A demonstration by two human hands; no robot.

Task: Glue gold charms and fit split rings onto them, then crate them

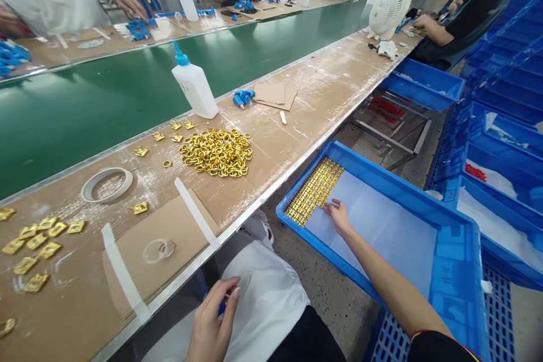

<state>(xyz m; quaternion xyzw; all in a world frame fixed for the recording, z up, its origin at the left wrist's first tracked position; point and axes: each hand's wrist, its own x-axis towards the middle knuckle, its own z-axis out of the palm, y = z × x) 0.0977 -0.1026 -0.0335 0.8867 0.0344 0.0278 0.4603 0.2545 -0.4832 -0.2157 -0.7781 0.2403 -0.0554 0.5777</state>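
My right hand reaches into a blue tray lined with white sheet. Its fingers are slightly apart at the edge of neat rows of small gold pieces, with nothing visible between them. Above my lap, my left hand is closed in a pinch. Something small with a bit of blue and a pale tip shows between its fingers; its kind is hidden. On the bench, a cardboard pad is held down by white tape strips, with a clear ring-shaped piece on it.
A heap of gold rings and loose gold squarish pieces lie on the bench. A tape roll, white bottle and blue pieces stand near the green belt. Co-workers sit around; a fan stands farther off.
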